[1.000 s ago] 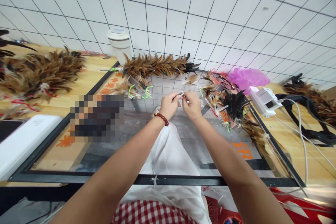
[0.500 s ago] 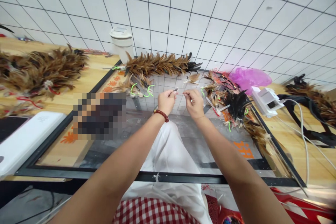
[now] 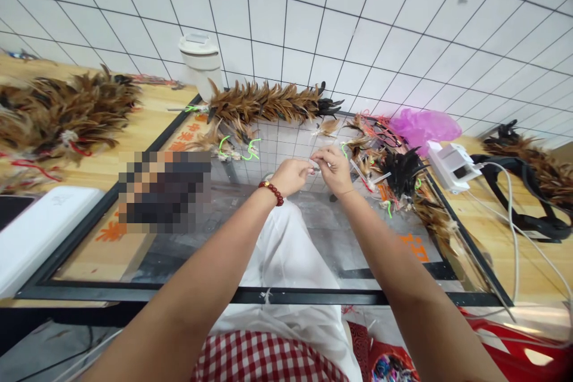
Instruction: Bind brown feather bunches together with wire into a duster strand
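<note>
My left hand, with a dark red bead bracelet on its wrist, is closed in a pinch over the middle of the glass panel. Its fingertips meet those of my right hand, whose thumb and fingers are also pinched. Something small sits between the fingertips, too small to name. Beyond my hands lies a long brown feather strip with black feathers at its right end. A loose tan feather lies just past my right hand. Black feathers and small bundles with green ties are to the right.
A white lidded cup stands by the tiled wall. More brown feathers and a white box-like object lie left. A pink plastic bag, a white plug adapter with cables and a black strap are at the right.
My hands have come together, so that the fingertips now meet where a gap was before. The whole view has shifted slightly.
</note>
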The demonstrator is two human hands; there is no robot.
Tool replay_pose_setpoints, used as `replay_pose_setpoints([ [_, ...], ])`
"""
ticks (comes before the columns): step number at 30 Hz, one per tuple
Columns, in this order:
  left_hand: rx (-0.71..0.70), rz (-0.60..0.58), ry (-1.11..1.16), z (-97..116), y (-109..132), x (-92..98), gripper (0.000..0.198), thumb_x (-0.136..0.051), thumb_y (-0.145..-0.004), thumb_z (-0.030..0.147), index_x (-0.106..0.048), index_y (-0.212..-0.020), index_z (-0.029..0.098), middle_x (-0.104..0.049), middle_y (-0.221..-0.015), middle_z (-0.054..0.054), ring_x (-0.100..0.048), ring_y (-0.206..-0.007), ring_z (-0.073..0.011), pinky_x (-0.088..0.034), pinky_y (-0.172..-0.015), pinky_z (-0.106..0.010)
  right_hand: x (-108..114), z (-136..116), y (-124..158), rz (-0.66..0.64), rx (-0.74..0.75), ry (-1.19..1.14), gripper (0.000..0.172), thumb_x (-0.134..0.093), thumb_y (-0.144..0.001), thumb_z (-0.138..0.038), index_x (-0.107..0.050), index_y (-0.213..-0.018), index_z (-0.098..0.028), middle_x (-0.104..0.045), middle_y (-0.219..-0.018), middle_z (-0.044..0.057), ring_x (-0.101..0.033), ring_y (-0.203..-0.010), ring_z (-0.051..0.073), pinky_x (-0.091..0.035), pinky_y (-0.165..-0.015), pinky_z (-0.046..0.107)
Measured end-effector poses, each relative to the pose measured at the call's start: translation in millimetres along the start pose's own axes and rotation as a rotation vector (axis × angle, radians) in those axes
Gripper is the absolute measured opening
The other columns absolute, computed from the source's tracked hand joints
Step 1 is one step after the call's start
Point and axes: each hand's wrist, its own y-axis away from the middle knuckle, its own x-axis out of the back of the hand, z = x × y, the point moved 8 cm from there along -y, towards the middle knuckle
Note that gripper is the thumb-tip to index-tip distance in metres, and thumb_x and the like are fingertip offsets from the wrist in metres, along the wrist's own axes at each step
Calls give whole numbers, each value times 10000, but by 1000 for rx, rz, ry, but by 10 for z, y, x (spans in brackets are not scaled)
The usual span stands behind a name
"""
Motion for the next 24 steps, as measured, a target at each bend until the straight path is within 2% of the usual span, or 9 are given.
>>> replay_pose_setpoints([
  [2,20,-27,84,-31,1,-31,239,-526,-744,157,-597,-518,186,-524,-510,9,-438,-522,-111,-322,-545,-225,-2,78,-2,-7,-59,-101,150,-538,-813,-206,-681,-769,-204,-621,-780,38,-564,-764,162,-433,-738,310],
  [4,116,-14,176,-123,-5,-46,237,-524,-770,232,-608,-554,178,-502,-501,13,-413,-489,-100,-310,-513,-221,-6,143,3,-6,-113,-164,135,-559,-786,-215,-676,-722,-197,-616,-720,24,-549,-711,154,-425,-698,298],
  [8,329,188,286,-345,4,41,236,-530,-766,299,-604,-590,162,-482,-493,16,-375,-442,-86,-281,-465,-224,-19,197,25,-5,-187,-173,126,-595,-768,-258,-682,-705,-191,-609,-683,13,-522,-658,140,-399,-644,278],
  [10,364,289,272,-406,14,101,214,-543,-748,298,-609,-601,157,-507,-519,10,-396,-458,-86,-289,-472,-224,-27,147,27,-13,-162,-143,133,-598,-779,-275,-688,-727,-192,-614,-682,15,-522,-654,142,-397,-643,278],
  [12,359,332,251,-428,14,126,207,-548,-740,300,-613,-608,154,-523,-535,10,-407,-474,-87,-297,-482,-223,-44,50,26,-38,-91,-81,147,-583,-803,-275,-691,-746,-192,-624,-683,19,-529,-651,144,-397,-659,285],
  [18,323,307,162,-354,11,132,199,-516,-755,243,-661,-658,148,-569,-569,-3,-450,-532,-106,-334,-541,-234,-102,-211,54,-100,119,172,151,-535,-850,-218,-680,-817,-193,-645,-734,23,-563,-699,149,-351,-737,315],
  [21,271,260,-23,-237,12,142,201,-511,-754,209,-687,-677,152,-557,-558,-3,-451,-551,-117,-321,-561,-246,-57,-236,56,-42,141,256,148,-526,-865,-224,-667,-829,-196,-652,-793,36,-571,-777,167,-340,-778,332],
  [24,173,141,-142,-107,0,74,245,-506,-767,212,-653,-580,153,-468,-493,16,-391,-526,-108,-281,-550,-255,-1,-204,43,12,112,221,147,-529,-866,-230,-652,-794,-189,-638,-828,46,-567,-822,176,-356,-794,341],
])
